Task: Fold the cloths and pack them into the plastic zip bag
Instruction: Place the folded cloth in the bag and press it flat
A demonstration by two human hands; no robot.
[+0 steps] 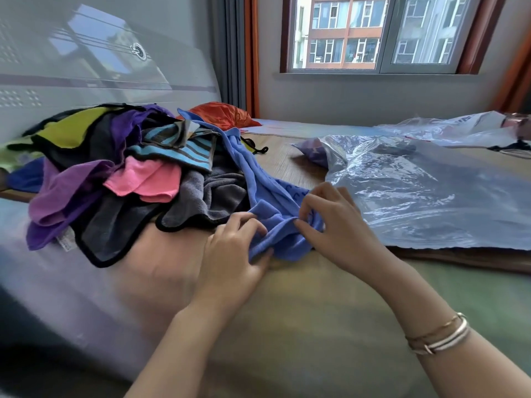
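A long blue cloth [258, 179] trails from a heap of cloths [120, 173] down toward me on the bed. My left hand [235, 254] grips its near bunched end, thumb under the fabric. My right hand [330, 222] pinches the same end just to the right, fingers curled into the folds. The heap holds purple, pink, grey, striped and yellow-green cloths. A large clear plastic zip bag [431, 191] lies flat to the right of my hands, with something purple inside its far corner.
An orange cloth [221, 113] lies behind the heap. A second plastic bag [459, 127] lies at the far right. The grey headboard [100, 67] rises at left, a window [373, 33] beyond. The bed surface [301, 326] in front of me is bare.
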